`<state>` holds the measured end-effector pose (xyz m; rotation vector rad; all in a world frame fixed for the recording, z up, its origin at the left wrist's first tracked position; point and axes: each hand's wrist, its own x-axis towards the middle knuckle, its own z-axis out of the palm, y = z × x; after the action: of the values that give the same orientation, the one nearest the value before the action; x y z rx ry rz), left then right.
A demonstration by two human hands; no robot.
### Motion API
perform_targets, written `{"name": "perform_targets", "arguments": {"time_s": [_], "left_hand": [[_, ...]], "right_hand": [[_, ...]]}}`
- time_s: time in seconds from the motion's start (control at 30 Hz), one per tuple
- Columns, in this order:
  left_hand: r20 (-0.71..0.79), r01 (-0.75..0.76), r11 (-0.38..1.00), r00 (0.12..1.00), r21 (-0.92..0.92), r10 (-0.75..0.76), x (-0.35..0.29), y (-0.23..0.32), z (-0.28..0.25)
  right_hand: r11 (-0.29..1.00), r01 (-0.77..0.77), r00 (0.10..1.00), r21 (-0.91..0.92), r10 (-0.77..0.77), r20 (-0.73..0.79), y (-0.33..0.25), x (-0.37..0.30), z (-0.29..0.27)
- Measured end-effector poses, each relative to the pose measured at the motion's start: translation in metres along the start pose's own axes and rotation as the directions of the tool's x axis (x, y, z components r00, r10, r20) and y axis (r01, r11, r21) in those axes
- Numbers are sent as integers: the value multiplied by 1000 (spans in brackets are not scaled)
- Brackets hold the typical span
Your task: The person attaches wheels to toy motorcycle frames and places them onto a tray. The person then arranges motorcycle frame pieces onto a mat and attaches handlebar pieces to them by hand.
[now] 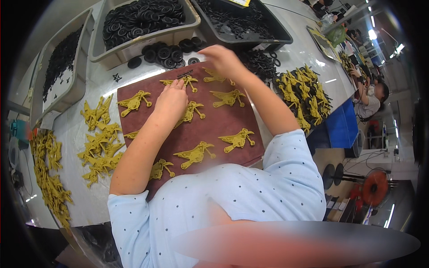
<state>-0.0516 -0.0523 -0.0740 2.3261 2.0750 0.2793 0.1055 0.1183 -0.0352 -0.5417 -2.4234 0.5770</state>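
On a dark red cloth mat (214, 127) lie several flat yellow plastic parts, each with a pointed end and small projecting arms. My left hand (173, 99) reaches over the mat, its bent fingers together at a yellow part (191, 83) in the far row. Just beyond those fingertips is a thin black piece (185, 74); whatever the fingers pinch is hidden under them. My right hand (222, 59) is above the mat's far edge with its fingers stretched leftward, slightly blurred. Nearest to it are a yellow part (216, 77) and loose black wheels (170, 54).
Grey bins of black wheels (143, 22) and small black parts (241, 22) line the table's far side; another bin (67, 67) stands left. Yellow parts are heaped left (100, 143), and yellow-black pieces (304, 96) right. People sit along the table farther right.
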Motion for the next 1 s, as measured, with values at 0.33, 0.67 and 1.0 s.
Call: {"name": "perform_targets", "arguments": {"time_s": [0.33, 0.67, 1.0], "left_hand": [[36, -20, 1000, 999, 11, 20, -4, 0, -12], [2, 53, 998, 999, 27, -53, -66, -18, -67], [31, 248, 967, 969, -58, -247, -100, -44, -62]], "right_hand": [[871, -333, 855, -361, 440, 273, 19, -66, -103], [773, -396, 900, -496, 433, -44, 22, -97, -78], [697, -476, 830, -536, 558, -11, 5, -108, -59]]}}
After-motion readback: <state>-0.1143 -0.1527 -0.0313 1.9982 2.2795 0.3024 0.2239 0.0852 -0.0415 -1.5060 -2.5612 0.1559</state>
